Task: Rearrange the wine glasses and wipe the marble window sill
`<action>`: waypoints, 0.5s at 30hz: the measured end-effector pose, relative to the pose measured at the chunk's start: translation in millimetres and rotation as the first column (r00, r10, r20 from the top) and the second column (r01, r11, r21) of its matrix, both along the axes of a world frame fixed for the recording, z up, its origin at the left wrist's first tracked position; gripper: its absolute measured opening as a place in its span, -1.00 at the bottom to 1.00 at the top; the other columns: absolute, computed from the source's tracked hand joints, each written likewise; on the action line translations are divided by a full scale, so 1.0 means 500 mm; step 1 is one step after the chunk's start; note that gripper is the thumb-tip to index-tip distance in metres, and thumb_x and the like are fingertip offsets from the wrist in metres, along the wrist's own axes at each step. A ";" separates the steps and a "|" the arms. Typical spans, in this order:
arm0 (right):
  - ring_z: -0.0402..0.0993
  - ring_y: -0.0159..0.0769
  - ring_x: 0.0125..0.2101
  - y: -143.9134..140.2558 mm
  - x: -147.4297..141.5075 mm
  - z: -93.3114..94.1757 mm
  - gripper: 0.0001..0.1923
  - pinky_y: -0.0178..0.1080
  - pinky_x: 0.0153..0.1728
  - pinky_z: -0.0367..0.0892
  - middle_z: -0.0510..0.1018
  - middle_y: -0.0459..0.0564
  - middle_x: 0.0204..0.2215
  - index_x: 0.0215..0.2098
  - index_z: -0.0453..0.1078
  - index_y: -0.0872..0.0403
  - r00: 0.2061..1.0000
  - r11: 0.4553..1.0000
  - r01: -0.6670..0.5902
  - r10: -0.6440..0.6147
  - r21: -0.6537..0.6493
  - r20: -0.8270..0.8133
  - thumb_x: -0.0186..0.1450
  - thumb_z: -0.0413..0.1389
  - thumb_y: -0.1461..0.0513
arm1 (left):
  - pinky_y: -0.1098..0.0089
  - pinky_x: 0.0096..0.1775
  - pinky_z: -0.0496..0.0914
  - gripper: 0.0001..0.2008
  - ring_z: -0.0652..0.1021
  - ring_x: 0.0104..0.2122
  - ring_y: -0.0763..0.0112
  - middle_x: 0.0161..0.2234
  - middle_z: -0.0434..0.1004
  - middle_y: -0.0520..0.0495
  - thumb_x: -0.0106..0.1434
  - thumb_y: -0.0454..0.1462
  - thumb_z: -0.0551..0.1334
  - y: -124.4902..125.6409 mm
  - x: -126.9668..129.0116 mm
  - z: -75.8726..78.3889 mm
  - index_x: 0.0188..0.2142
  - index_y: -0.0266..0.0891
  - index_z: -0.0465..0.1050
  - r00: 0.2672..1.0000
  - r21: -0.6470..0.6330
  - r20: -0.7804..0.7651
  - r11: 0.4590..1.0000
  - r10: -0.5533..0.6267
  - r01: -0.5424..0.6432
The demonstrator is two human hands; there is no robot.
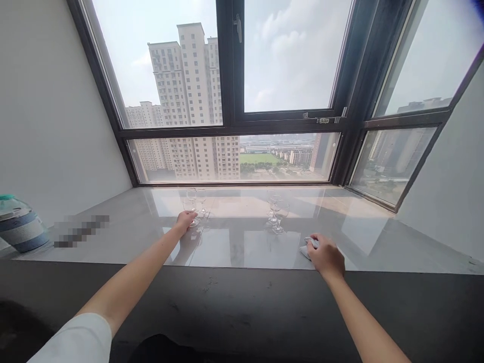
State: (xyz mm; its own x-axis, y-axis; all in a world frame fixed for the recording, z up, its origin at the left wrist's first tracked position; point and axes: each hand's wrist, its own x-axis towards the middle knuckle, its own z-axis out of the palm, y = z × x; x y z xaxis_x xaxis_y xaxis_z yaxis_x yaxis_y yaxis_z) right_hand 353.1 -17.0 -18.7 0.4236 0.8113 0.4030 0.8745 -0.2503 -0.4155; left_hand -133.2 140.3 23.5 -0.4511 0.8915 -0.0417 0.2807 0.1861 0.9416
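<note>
Glasses (192, 205) could topple on the slick sill (234, 242) if the left hand (185, 221), closed around one's stem, jerks while the right hand (325, 256) presses a cloth (304, 249) flat

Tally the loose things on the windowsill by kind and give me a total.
Wine glasses: 4, two by the left hand at, two more at
White cloths: 1, under the right hand at
Striped jars: 1, far left
Total: 6

Striped jug (18, 224), window handle (238, 27)
</note>
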 end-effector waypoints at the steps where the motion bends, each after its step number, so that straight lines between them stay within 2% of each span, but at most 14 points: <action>1: 0.44 -0.14 -0.19 0.000 0.000 0.000 -0.62 -0.27 -0.43 0.19 0.52 0.10 -0.18 -0.06 0.45 0.00 1.000 1.000 0.000 0.000 0.000 0.002 0.32 -0.08 0.08 | 0.45 -0.55 0.15 -0.63 0.37 -0.57 0.44 -0.55 0.39 0.06 -0.09 -0.15 0.38 -0.011 0.007 -0.003 -0.26 -0.23 0.49 0.999 0.010 -0.025 1.000 -0.022 0.022; 4: 0.44 -0.14 -0.18 0.000 0.001 -0.001 -0.63 -0.28 -0.44 0.18 0.53 0.09 -0.18 -0.06 0.44 0.00 1.000 1.000 0.003 -0.003 0.002 0.002 0.32 -0.09 0.08 | 0.43 -0.52 0.19 -0.64 0.40 -0.56 0.41 -0.57 0.41 0.04 -0.07 -0.05 0.38 -0.038 0.030 -0.007 -0.34 -0.23 0.50 0.987 0.037 -0.135 0.995 -0.089 0.095; 8: 0.44 -0.14 -0.16 0.001 -0.001 0.000 -0.65 -0.28 -0.43 0.18 0.52 0.09 -0.17 -0.06 0.44 0.00 1.000 1.000 0.011 -0.011 0.000 -0.008 0.32 -0.07 0.09 | 0.42 -0.46 0.25 -0.57 0.50 -0.45 0.32 -0.45 0.53 -0.06 -0.05 0.07 0.36 -0.056 0.063 -0.004 -0.38 -0.24 0.48 0.963 0.037 -0.206 0.982 -0.172 0.183; 11: 0.44 -0.14 -0.16 0.002 -0.002 0.001 -0.66 -0.27 -0.41 0.19 0.52 0.08 -0.18 -0.07 0.44 0.00 1.000 1.000 0.011 -0.011 -0.001 -0.004 0.32 -0.07 0.10 | 0.42 -0.43 0.29 -0.49 0.54 -0.36 0.28 -0.32 0.56 -0.12 -0.03 0.08 0.35 -0.058 0.087 -0.001 -0.25 -0.24 0.44 0.958 0.069 -0.200 0.972 -0.208 0.225; 15: 0.44 -0.14 -0.17 0.003 -0.001 -0.002 -0.66 -0.26 -0.38 0.22 0.53 0.08 -0.20 -0.08 0.44 0.01 1.000 1.000 0.006 -0.006 0.018 0.012 0.32 -0.08 0.10 | 0.42 -0.36 0.34 -0.36 0.56 -0.30 0.30 -0.23 0.54 -0.15 0.00 0.06 0.36 -0.063 0.114 0.001 -0.04 -0.24 0.30 0.956 0.186 -0.163 0.944 -0.242 0.271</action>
State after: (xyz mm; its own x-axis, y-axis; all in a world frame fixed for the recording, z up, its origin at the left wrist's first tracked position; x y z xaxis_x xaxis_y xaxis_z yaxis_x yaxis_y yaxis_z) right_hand 352.7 -15.5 -19.8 0.4236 0.8010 0.4231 0.8780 -0.2482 -0.4093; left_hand -76.0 108.7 24.1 -0.1945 0.9606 0.1987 0.4212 -0.1012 0.9013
